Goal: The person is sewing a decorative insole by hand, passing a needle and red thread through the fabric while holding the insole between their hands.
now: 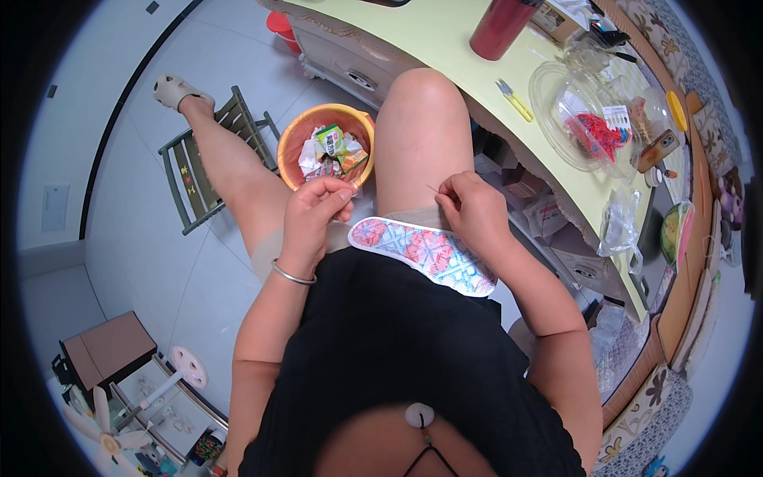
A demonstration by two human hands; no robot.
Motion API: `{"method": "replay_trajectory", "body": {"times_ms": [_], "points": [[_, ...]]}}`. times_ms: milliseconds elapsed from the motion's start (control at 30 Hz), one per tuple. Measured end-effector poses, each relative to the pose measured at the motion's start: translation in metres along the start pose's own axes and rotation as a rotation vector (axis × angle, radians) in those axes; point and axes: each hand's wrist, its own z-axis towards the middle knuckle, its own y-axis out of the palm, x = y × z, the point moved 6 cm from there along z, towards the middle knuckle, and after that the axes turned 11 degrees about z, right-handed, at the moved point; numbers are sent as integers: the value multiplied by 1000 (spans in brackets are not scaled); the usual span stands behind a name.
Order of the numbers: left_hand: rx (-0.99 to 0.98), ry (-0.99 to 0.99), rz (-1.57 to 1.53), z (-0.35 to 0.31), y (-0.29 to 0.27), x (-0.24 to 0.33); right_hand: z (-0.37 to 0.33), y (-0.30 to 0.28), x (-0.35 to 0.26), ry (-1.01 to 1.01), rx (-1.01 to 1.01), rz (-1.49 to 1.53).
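Note:
An insole with a pink and blue stitched pattern and a white edge lies across my lap. Above its left end, my left hand is pinched, thumb against forefinger; what it holds, if anything, is too fine to make out. My right hand is over the right thigh, near the insole's upper edge. Between its thumb and forefinger is a needle, whose thin tip points left. Neither hand touches the patterned face of the insole.
A yellow bin with wrappers stands between my legs, beside a folding stool. On the pale green table at right are yellow-handled snips, a dark red flask and a clear container with red thread.

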Motion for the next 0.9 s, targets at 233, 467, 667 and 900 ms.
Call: {"method": "replay_trajectory", "body": {"times_ms": [233, 467, 667, 900], "points": [[165, 853, 1083, -24, 15, 59, -4, 0, 0, -108, 90, -15], [-417, 901, 1117, -46, 83, 19, -6, -8, 36, 134, 288, 705], [-172, 937, 1034, -26, 66, 10, -4, -55, 38, 394, 309, 1323], [-35, 34, 7, -5, 2, 17, 3, -111, 0, 193, 407, 1413]]}}
